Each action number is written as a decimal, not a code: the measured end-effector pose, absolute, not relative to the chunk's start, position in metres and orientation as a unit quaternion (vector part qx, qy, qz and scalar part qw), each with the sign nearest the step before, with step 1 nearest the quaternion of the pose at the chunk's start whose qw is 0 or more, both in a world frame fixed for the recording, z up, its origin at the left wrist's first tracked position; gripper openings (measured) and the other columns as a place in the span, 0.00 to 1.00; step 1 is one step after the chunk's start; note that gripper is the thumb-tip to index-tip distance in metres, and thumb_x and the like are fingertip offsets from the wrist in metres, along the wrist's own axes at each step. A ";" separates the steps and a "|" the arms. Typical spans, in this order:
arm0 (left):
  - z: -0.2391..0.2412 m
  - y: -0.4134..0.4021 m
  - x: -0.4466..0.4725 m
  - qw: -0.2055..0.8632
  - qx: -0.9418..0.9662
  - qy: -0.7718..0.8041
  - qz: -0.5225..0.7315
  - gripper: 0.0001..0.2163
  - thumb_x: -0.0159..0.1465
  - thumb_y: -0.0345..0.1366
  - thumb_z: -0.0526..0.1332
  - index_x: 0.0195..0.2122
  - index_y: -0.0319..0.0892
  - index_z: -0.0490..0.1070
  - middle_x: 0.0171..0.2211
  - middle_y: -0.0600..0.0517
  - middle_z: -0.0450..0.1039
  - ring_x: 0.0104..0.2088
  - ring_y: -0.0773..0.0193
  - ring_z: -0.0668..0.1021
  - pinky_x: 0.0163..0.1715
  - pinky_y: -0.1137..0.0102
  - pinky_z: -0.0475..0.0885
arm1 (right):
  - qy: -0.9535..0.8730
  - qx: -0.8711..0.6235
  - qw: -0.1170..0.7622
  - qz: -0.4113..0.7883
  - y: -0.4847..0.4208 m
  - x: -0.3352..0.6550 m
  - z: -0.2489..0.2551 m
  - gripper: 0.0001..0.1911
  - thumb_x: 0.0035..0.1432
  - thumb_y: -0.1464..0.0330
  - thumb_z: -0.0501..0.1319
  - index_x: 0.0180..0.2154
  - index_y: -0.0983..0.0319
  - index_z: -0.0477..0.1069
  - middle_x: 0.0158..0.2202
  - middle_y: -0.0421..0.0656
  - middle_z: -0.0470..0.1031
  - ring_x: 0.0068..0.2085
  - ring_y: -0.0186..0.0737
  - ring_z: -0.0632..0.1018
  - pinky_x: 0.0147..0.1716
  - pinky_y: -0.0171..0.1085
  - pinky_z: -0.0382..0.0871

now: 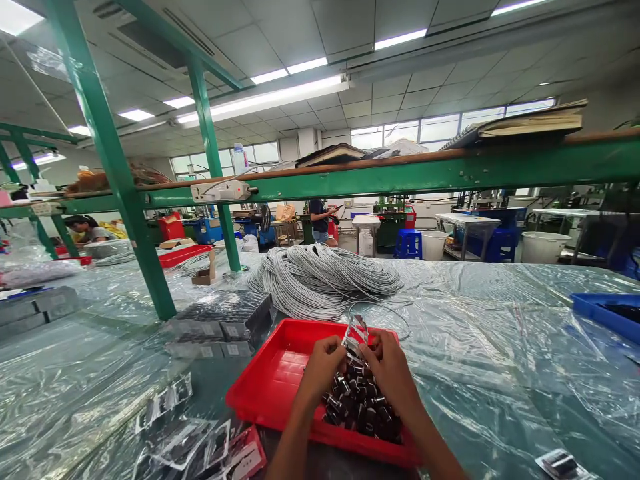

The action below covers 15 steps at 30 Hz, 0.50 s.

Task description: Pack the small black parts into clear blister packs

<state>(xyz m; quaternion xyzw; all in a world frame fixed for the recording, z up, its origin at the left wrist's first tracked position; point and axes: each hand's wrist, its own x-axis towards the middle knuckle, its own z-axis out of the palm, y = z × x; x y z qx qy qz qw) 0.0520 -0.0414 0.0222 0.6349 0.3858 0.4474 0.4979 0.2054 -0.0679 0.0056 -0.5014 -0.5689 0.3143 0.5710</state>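
Over a red tray [273, 373], my left hand [324, 365] and my right hand [389, 365] are closed on a small clear plastic packet [356, 331], one on each side of it. Its contents are too small to make out. Below the hands, a heap of small black parts with shiny metal bits [363, 403] fills the right half of the tray. Flat packets with printed cards [187, 443] lie to the left of the tray, close to my left forearm.
Behind the tray lies a big coil of grey cable [325, 280]. Stacked dark boxes [220, 323] stand left of it, near a green post [145, 267]. A blue tray [607, 317] and a lone packet [563, 463] are at the right. A green shelf beam [350, 181] crosses above; people work beyond.
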 end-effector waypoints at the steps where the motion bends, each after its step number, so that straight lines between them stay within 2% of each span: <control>1: 0.024 -0.042 0.050 0.492 0.641 0.388 0.444 0.09 0.56 0.39 0.58 0.21 0.42 0.64 0.17 0.59 0.64 0.20 0.70 0.66 0.22 0.74 0.58 | -0.595 -0.504 0.573 0.253 -0.069 0.205 0.008 0.19 0.56 0.53 0.62 0.43 0.59 0.72 0.36 0.46 0.76 0.35 0.44 0.77 0.34 0.41 0.73; 3: 0.027 -0.043 0.046 0.492 0.657 0.380 0.426 0.09 0.56 0.40 0.59 0.22 0.42 0.66 0.17 0.58 0.65 0.21 0.69 0.67 0.22 0.74 0.59 | -0.650 -0.482 0.548 0.209 -0.072 0.206 0.014 0.16 0.58 0.56 0.62 0.43 0.59 0.72 0.38 0.45 0.76 0.37 0.44 0.77 0.36 0.40 0.73; 8: 0.035 -0.050 0.040 0.492 0.701 0.365 0.366 0.11 0.57 0.44 0.59 0.26 0.42 0.70 0.19 0.57 0.69 0.22 0.67 0.70 0.24 0.73 0.62 | -0.695 -0.444 0.492 0.278 -0.076 0.212 0.017 0.11 0.59 0.59 0.63 0.38 0.59 0.74 0.32 0.43 0.79 0.33 0.43 0.79 0.32 0.38 0.73; 11: 0.043 -0.050 0.041 0.423 0.712 0.425 0.365 0.13 0.54 0.47 0.59 0.23 0.43 0.68 0.18 0.57 0.68 0.21 0.66 0.71 0.23 0.73 0.63 | -0.686 -0.441 0.499 0.293 -0.073 0.212 0.011 0.11 0.59 0.60 0.61 0.34 0.60 0.76 0.28 0.43 0.79 0.31 0.44 0.80 0.33 0.40 0.74; 15: 0.055 -0.057 0.017 0.323 0.665 0.524 0.423 0.14 0.53 0.47 0.56 0.18 0.45 0.60 0.16 0.57 0.63 0.20 0.65 0.69 0.22 0.72 0.61 | -0.640 -0.455 0.528 0.323 -0.070 0.210 0.007 0.12 0.59 0.61 0.59 0.36 0.62 0.77 0.30 0.44 0.81 0.31 0.45 0.81 0.33 0.41 0.76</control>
